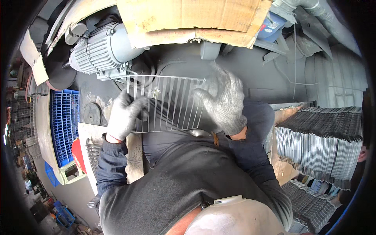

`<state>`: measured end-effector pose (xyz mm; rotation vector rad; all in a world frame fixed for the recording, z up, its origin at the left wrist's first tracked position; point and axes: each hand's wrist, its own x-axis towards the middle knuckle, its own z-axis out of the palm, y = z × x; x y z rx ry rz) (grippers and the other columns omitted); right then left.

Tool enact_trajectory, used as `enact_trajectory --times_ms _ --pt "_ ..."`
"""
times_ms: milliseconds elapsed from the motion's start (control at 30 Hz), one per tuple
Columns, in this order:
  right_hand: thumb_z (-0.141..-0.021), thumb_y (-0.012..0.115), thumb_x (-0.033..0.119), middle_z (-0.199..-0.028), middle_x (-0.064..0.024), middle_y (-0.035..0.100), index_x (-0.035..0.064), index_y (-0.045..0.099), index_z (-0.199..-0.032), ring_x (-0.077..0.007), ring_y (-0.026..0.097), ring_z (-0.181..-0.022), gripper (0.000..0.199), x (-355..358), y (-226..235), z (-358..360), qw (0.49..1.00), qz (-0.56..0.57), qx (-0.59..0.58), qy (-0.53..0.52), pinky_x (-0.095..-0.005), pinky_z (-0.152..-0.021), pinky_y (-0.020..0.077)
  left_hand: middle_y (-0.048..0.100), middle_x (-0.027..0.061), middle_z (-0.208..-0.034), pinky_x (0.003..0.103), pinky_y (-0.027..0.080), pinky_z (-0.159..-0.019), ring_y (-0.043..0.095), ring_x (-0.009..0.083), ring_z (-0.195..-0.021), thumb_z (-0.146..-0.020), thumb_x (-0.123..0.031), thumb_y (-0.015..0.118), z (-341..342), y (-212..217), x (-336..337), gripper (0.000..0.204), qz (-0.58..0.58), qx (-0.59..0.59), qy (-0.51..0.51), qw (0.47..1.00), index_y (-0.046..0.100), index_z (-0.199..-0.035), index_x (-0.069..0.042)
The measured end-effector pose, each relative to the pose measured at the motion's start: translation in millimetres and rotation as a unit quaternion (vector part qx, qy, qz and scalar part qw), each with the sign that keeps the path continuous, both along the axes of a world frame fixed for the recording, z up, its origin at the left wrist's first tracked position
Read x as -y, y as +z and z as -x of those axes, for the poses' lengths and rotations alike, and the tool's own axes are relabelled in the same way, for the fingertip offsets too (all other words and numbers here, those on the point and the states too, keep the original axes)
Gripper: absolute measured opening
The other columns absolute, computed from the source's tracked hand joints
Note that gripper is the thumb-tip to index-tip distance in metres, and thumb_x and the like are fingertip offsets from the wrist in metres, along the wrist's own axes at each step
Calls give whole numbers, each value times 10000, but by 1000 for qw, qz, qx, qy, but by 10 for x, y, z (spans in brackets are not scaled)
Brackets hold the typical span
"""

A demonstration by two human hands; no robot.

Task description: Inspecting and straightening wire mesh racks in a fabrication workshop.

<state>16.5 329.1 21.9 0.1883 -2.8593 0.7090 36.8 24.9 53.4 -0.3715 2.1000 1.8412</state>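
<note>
A grey electric motor [102,51] with a ribbed casing sits at the back left of the dark metal machine bed [250,78], and a torn sheet of brown cardboard [192,19] overhangs the machine from above, covering whatever lies behind it. To the right, a thick stack of flat wire grids [319,145] stands on edge, close to the person's right elbow, with more of the same fanned out lower down [309,203]. On the left a blue slatted plastic crate [64,121] stands by a pale wooden board [135,156], with a further pile of wire pieces [93,150] lying just beside that board. The person's own dark fleece-clad torso fills the lower middle and hides the near edge of the bench.

The wire grid [168,103], a flat rack of thin parallel rods in a light frame, is held between both gloved hands over the machine bed, in front of the person's chest. The left hand [123,115] is closed around the grid's left edge, fingers wrapped over the rods. The right hand [225,100] rests against the right edge with fingers spread and only loosely curled; I cannot tell whether it truly clamps the frame or merely steadies it.

The machine surface is dark, stained and oily-looking. Around it the workshop is crowded, with racks and clutter along the far left rim and a grey ribbed hose [325,15] at the top right.
</note>
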Motion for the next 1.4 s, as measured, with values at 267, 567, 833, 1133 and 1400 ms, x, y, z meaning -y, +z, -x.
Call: enact_trajectory --times_ms 267,567,833,1133,1400 --pt "-1005 763 260 -1146 -145 773 50 752 -1190 -347 736 -1046 280 -153 64 -312 957 209 84 183 -445 -950 587 684 205 -1309 478 523 -1035 664 398 -1228 -886 -158 865 -316 80 -789 549 336 -484 -102 802 638 -1372 -41" --pt "-1074 585 -12 -1355 -146 689 -5 660 -1364 -322 659 -1266 299 -487 -1112 -605 463 883 58 43 -424 -1178 491 694 88 -1238 346 574 -919 673 179 -1034 -1016 -155 769 -235 -701 -1348 429 -321 -97 190 923 589 -1385 -31" --pt "-1008 725 76 -1336 -138 682 -42 635 -1377 -245 652 -1245 397 -870 -660 -264 846 510 -97 -124 -380 -1141 501 701 30 -840 278 531 -646 635 113 -678 -999 -111 795 42 -1164 -1331 168 -161 -151 160 962 659 -1067 -38" --pt "-987 734 151 -1005 -56 720 4 704 -1123 -147 662 -914 203 -1470 -873 397 773 581 195 -162 -335 -842 550 662 31 -728 283 484 -560 609 106 -616 -984 -141 809 772 -1525 -1894 226 -169 -36 28 984 602 -970 -51" --pt "-981 722 99 -952 -37 705 8 718 -1034 -160 658 -883 106 -983 -1322 625 874 455 129 -107 -340 -836 536 684 47 -818 297 523 -554 635 130 -634 -1010 -101 764 867 -1781 -1365 165 -178 -2 69 982 617 -1064 -48"
